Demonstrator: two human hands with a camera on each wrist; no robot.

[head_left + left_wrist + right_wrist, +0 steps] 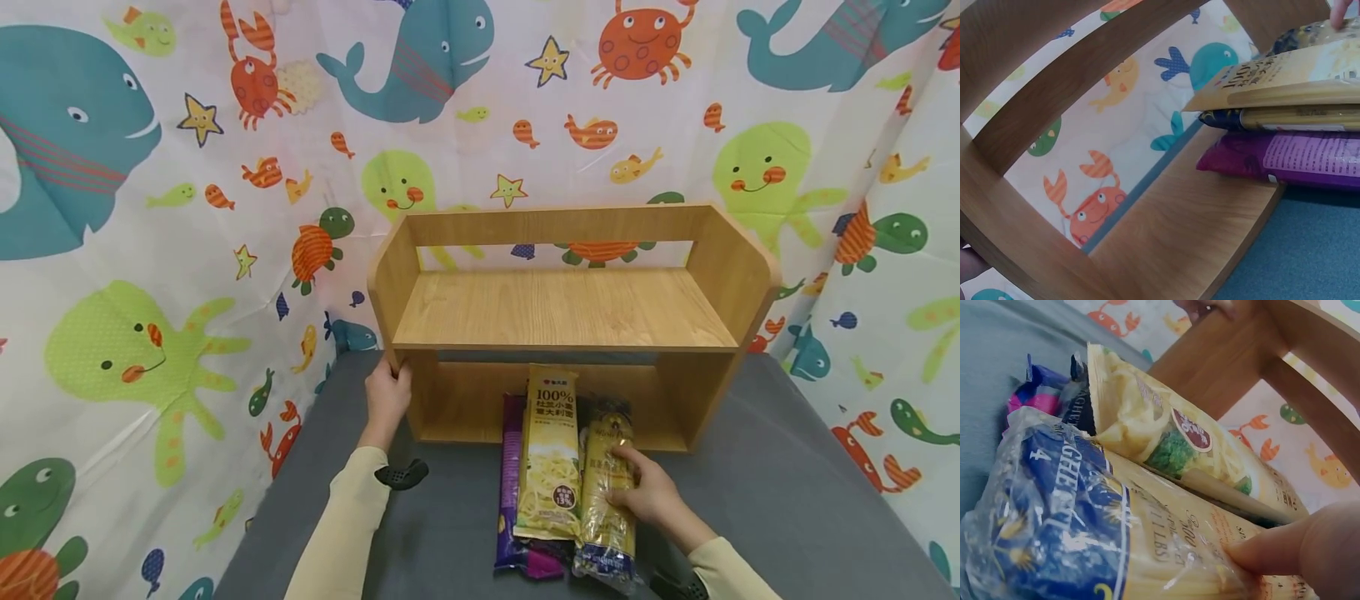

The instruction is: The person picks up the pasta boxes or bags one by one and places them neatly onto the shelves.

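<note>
A two-tier wooden shelf [566, 308] stands on the grey table. My left hand [386, 402] grips the edge of its left side panel; only a bit of a finger [969, 264] shows in the left wrist view. Toward the right, my right hand [651, 490] pinches a clear spaghetti packet [604, 467] with a blue end [1066, 506]. Beside that packet lies a yellow pasta packet [547, 467]. Beneath the yellow one are another spaghetti packet [1291, 119] and, lowest, a purple packet [1310, 156]. The far ends of the packets reach into the lower tier.
Grey cloth [442, 525] covers the table around the shelf. Behind and at both sides hangs a white curtain [465, 158] printed with sea animals. The upper board [487, 304] lies above the packets' far ends.
</note>
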